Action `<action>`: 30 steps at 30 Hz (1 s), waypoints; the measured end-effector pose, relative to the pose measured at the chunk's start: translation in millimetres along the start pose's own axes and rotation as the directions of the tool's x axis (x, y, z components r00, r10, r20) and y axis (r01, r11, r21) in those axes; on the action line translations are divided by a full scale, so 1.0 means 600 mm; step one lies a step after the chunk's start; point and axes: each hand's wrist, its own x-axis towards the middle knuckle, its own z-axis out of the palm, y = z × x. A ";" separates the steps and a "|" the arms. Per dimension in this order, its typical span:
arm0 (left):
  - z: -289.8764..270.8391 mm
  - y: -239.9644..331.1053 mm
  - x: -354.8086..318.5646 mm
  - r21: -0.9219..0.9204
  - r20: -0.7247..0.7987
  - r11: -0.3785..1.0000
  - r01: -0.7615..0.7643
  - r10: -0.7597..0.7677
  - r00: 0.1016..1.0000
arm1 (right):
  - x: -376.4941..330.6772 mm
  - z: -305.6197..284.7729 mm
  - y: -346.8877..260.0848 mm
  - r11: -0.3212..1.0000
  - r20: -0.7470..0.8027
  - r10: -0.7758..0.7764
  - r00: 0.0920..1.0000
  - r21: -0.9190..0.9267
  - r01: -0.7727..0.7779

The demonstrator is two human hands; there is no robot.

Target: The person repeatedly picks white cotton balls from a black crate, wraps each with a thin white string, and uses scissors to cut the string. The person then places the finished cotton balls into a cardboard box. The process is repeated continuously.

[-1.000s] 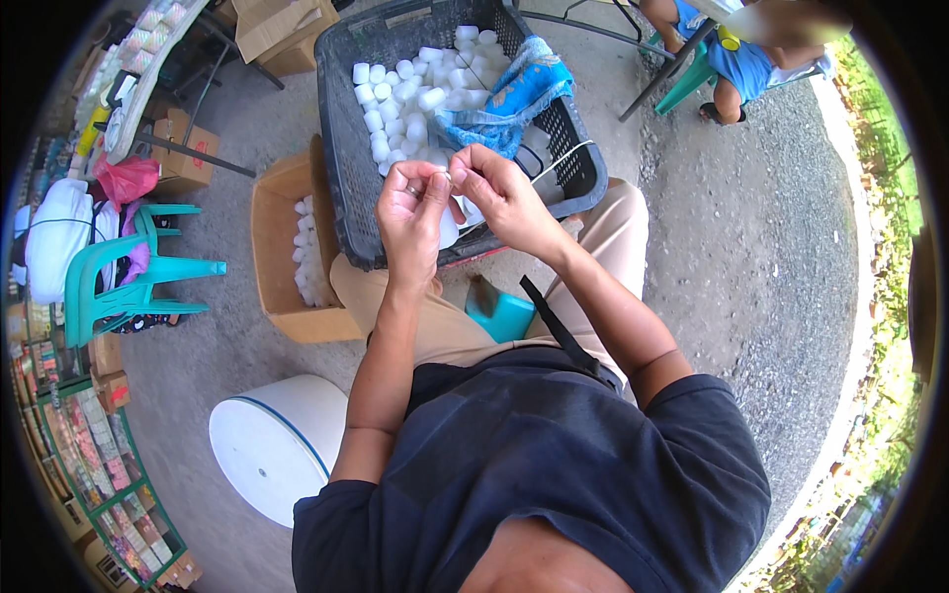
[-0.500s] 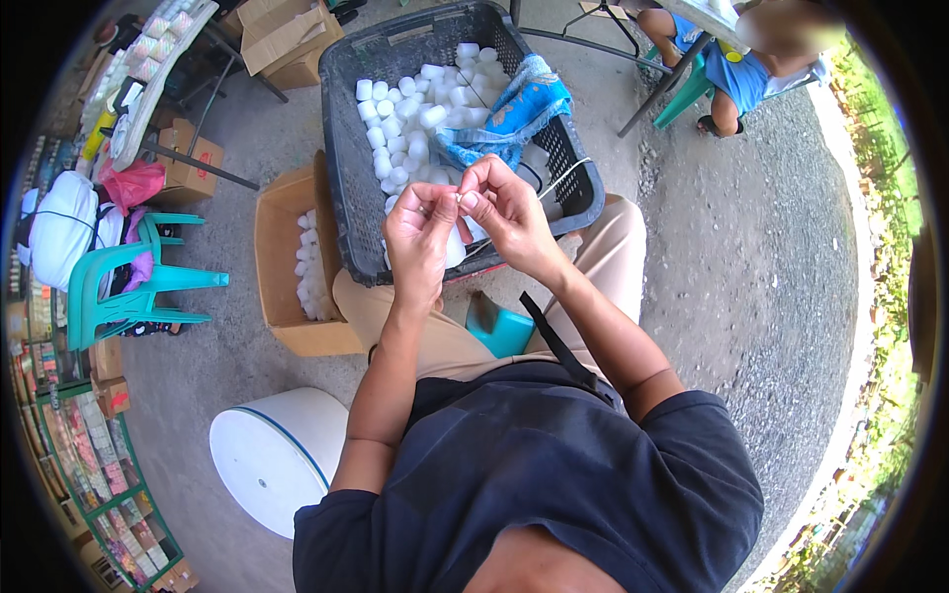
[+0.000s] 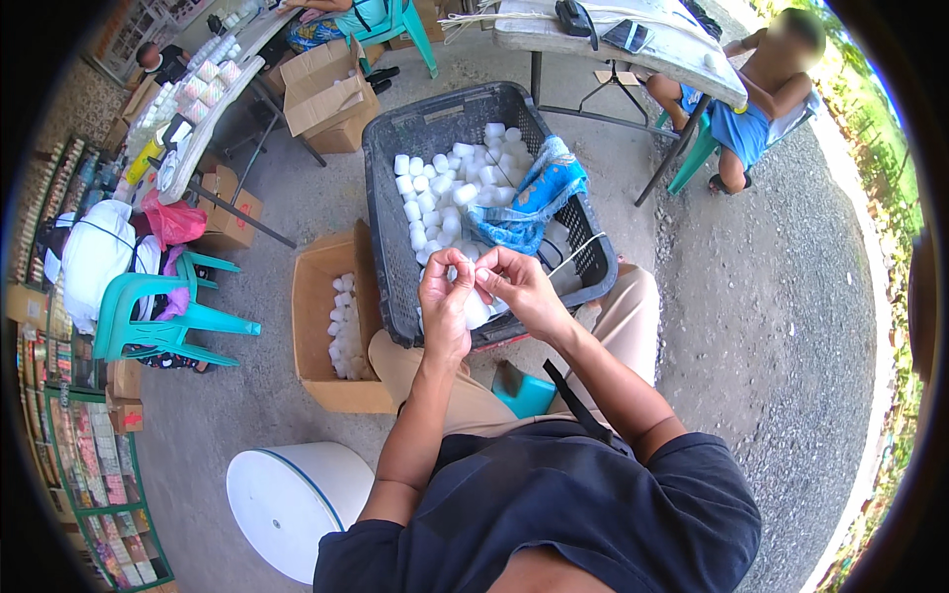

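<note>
My left hand (image 3: 448, 304) and my right hand (image 3: 522, 295) meet over the near edge of a black plastic crate (image 3: 388, 272). Thumbs and forefingers are pinched together, tip to tip; whatever small thing lies between them is too small to make out. Just under the fingers shows a white rounded piece (image 3: 476, 312), and I cannot tell whether it is held or lies in the crate. Inside the crate are many short white cylinders (image 3: 440, 188). A blue patterned cloth (image 3: 539, 193) drapes over the crate's right side.
Left of the crate, a cardboard box (image 3: 314, 366) holds more white cylinders. A white round tub (image 3: 287, 509) stands near my left elbow. Teal chairs (image 3: 188, 316) are at the left, and tables (image 3: 593, 35) stand beyond. Another person (image 3: 746, 124) sits at the far right.
The whole view has shifted, so the crate and hands appear lower and more to the right. My hands stay pinched together over the crate's near edge.
</note>
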 end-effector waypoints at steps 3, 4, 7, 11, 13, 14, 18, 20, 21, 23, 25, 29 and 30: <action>-0.001 0.001 -0.009 0.025 0.048 0.999 0.045 -0.046 0.998 | -0.005 0.004 -0.005 0.999 -0.009 -0.042 0.999 0.012 0.042; -0.004 0.001 -0.010 0.036 0.067 0.998 0.055 -0.058 0.996 | -0.006 0.006 -0.007 0.997 -0.010 -0.074 0.997 0.015 0.074; -0.004 -0.002 -0.014 0.096 0.070 0.993 0.064 -0.071 0.995 | -0.011 0.008 -0.008 0.984 -0.049 -0.137 0.989 -0.119 0.130; 0.008 0.002 -0.018 0.137 0.064 0.990 -0.028 0.020 0.998 | -0.022 0.018 -0.010 0.971 -0.125 -0.117 0.985 -0.222 0.087; 0.000 -0.011 -0.018 0.130 0.018 0.990 -0.061 0.059 0.998 | -0.023 0.025 -0.013 0.922 -0.109 -0.213 0.971 -0.351 0.163; 0.003 -0.011 -0.018 0.127 -0.005 0.989 -0.075 0.077 0.997 | -0.024 0.027 -0.014 0.889 -0.098 -0.259 0.961 -0.412 0.198; 0.013 0.004 -0.015 0.094 -0.047 0.990 -0.110 0.115 0.992 | -0.016 0.035 -0.034 0.623 0.075 -0.462 0.884 -0.682 0.383; 0.020 0.008 -0.012 0.141 -0.112 0.980 -0.141 0.157 0.981 | -0.018 0.042 -0.037 0.643 0.065 -0.466 0.882 -0.660 0.389; 0.017 0.006 -0.009 0.152 -0.134 0.976 -0.159 0.180 0.975 | -0.018 0.042 -0.036 0.642 0.066 -0.478 0.876 -0.654 0.400; -0.002 0.006 -0.002 0.082 -0.156 0.990 -0.117 0.129 0.979 | -0.021 0.045 -0.038 0.721 0.020 -0.433 0.901 -0.593 0.359; -0.012 0.023 0.017 -0.015 -0.173 0.984 -0.176 0.170 0.970 | -0.031 0.056 -0.038 0.855 -0.056 -0.295 0.954 -0.462 0.237; -0.011 0.028 0.030 -0.140 -0.298 0.977 -0.163 0.115 0.947 | -0.018 0.052 -0.008 0.645 0.020 -0.425 0.905 -0.694 0.318; -0.005 0.025 0.018 -0.209 -0.210 0.976 -0.059 0.014 0.978 | -0.010 0.045 -0.005 0.636 -0.012 -0.459 0.888 -0.702 0.320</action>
